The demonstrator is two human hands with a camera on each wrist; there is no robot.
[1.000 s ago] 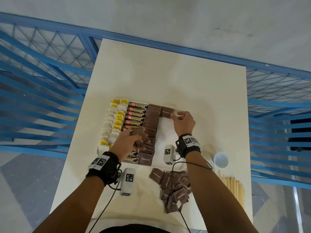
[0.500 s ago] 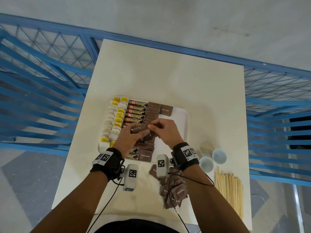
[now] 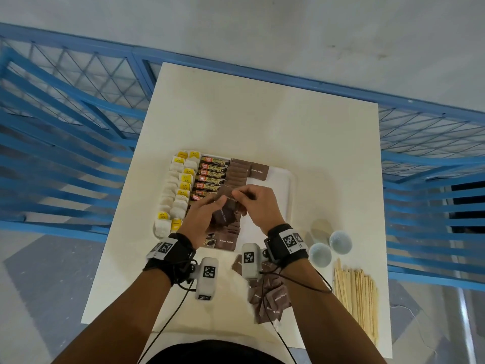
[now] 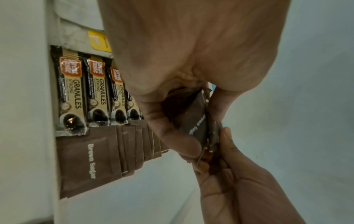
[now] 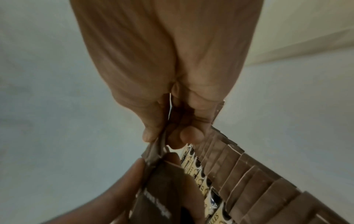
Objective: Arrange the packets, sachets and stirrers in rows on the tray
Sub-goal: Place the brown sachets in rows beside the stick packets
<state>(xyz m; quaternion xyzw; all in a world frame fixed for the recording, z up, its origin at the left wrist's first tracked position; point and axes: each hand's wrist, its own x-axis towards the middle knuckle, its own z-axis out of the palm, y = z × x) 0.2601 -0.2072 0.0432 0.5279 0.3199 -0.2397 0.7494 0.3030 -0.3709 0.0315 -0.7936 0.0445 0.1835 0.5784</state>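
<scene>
Over the white tray (image 3: 291,187), my left hand (image 3: 216,207) grips a small stack of brown sugar sachets (image 3: 223,217). My right hand (image 3: 240,195) pinches the edge of one sachet (image 5: 153,153) of that stack between thumb and finger. The left wrist view shows the same stack (image 4: 195,121) held upright, with the right hand's fingers (image 4: 226,136) on its edge. On the tray lie rows of tea bags (image 3: 181,191), coffee granule sticks (image 3: 213,176) and overlapping brown sugar sachets (image 3: 237,170). A single sachet (image 3: 259,170) lies beside that row's far end.
A loose pile of brown sugar sachets (image 3: 271,298) lies on the white table (image 3: 262,122) under my right forearm. Wooden stirrers (image 3: 357,292) lie at the near right, two small white cups (image 3: 320,254) beside them. Blue metal railings (image 3: 65,127) flank the table.
My right hand let go of a sachet at the tray's far end, came back to the left hand's stack and now pinches a sachet there. The left hand stayed over the tray.
</scene>
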